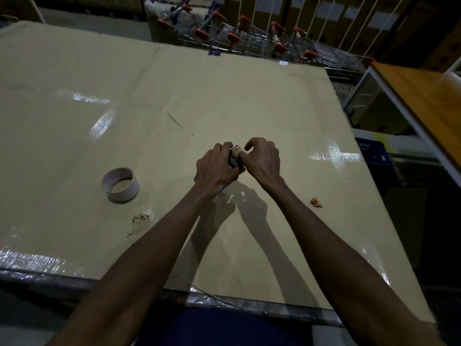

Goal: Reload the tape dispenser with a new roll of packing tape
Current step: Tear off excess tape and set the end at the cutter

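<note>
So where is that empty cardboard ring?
The cardboard ring lies on the table, left of the left hand, just beyond a scuffed patch.

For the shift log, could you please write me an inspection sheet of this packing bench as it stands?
Surface: cardboard-covered table, glossy tape patches, a scuffed torn spot near the front left.
Job's things: tape dispenser, mostly hidden between both hands; empty tape core lying flat, apart, to the left.
Clutter: small brown scrap to the right.
Hands: left hand grips the dispenser; right hand has fingers curled at its top.
Cables: nothing seen.
Surroundings: shopping carts beyond the far edge; wooden table at right; dim light.
</note>
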{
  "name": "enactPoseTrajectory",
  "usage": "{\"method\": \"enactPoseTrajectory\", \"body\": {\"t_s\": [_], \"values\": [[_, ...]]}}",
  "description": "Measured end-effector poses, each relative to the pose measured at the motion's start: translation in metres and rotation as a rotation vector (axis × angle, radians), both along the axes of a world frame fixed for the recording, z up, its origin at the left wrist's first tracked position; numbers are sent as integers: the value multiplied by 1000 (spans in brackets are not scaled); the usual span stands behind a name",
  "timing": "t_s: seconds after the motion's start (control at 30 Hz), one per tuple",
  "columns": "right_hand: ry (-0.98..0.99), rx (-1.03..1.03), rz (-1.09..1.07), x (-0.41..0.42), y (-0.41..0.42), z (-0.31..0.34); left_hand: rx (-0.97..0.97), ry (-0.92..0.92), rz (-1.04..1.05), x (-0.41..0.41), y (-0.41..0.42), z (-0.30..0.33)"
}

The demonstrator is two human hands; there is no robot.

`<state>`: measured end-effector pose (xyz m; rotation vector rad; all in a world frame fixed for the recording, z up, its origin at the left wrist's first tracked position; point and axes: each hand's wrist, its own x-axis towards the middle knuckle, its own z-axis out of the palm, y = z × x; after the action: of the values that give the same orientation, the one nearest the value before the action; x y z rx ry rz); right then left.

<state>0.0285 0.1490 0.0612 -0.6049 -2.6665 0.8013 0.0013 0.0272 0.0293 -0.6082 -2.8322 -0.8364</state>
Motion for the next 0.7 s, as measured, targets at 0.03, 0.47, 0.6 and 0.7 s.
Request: {"method": "enactPoseTrajectory", "body": {"t_s": [0.03,0.47,0.6,0.7], "values": [[-3,-27,-13,-1,-1,0,-16,3,6,0,2,0],[142,-1004,-225,-7,-9,0,-46,16,89,-1,4,-2],[102,-979,-134,-5,-8,1,-42,0,97,-2,1,-5],[41,-769,-78,-8,-5,-1,-47,6,107,-1,2,-5]]}}
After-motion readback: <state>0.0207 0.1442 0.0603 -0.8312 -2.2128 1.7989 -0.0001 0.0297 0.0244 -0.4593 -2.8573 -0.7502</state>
